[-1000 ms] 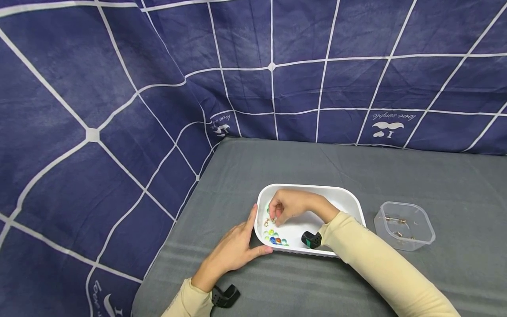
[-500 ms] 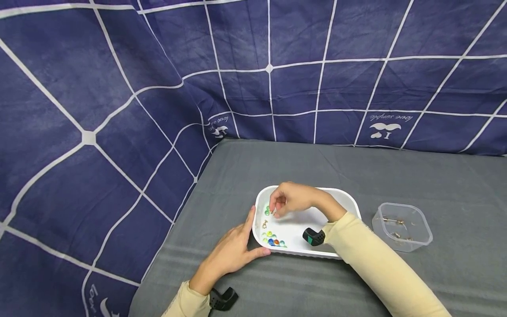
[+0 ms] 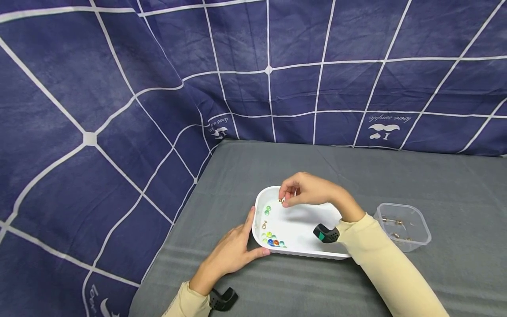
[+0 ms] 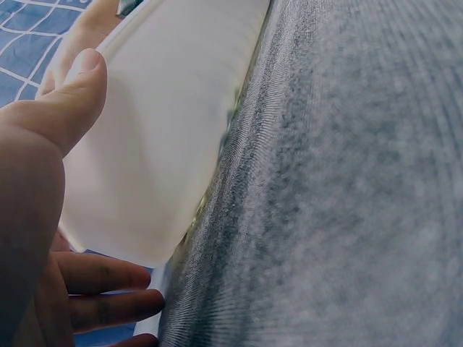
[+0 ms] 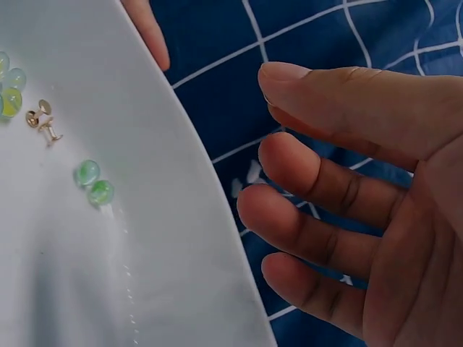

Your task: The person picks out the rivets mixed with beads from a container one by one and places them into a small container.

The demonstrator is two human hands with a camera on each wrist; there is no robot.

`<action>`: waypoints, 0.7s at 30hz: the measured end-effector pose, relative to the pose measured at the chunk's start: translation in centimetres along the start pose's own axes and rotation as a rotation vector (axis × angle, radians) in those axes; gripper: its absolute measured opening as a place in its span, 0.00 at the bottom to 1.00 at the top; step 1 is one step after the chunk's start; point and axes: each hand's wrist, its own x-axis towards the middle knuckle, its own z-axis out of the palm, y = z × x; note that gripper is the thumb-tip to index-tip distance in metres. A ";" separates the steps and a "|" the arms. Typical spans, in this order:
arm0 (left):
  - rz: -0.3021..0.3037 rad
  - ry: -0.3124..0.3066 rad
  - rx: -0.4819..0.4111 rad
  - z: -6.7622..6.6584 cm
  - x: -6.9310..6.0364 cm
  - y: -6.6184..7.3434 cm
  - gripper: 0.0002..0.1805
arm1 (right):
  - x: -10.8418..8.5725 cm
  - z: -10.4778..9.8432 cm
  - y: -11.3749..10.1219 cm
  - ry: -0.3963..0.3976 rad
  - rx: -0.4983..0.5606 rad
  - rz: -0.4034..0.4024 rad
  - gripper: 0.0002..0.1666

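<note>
My right hand (image 3: pixel 310 189) is raised over the back left part of a white tray (image 3: pixel 313 224), pinching a small gold-coloured stud (image 3: pixel 281 200) between thumb and fingertips. In the right wrist view the thumb and fingers hide that stud. Other gold studs (image 5: pixel 47 123) with flat round heads lie in the tray. Near them are two green marbles (image 5: pixel 94 183), and several coloured marbles (image 3: pixel 276 242) cluster at the near left corner. My left hand (image 3: pixel 233 247) rests against that corner from outside, fingers straight along the left side and thumb at the near edge.
A clear plastic box (image 3: pixel 402 226) with several gold pieces in it stands right of the tray. Grey cloth (image 3: pixel 317 286) covers the table. A blue curtain (image 3: pixel 237 66) with white lines hangs behind and along the left.
My right hand has lifted up and to the right with the gold stud, away from the tray's left end. The two green marbles show fully now. My left hand stays at the tray corner.
</note>
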 end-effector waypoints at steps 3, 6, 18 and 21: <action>0.002 0.001 0.004 0.0 0.0 0.0 0.61 | -1.0 -0.5 -0.2 0.025 -0.012 0.021 0.04; 0.001 -0.002 0.005 0.1 0.1 0.0 0.61 | -2.1 -1.2 -0.4 0.051 -0.031 0.034 0.03; -0.003 -0.002 -0.009 0.1 0.0 -0.2 0.61 | -7.0 -3.6 -1.3 0.159 -0.082 0.051 0.04; 0.000 -0.002 -0.009 0.1 -0.1 -0.2 0.61 | -8.0 -3.8 -1.1 0.188 -0.069 0.057 0.04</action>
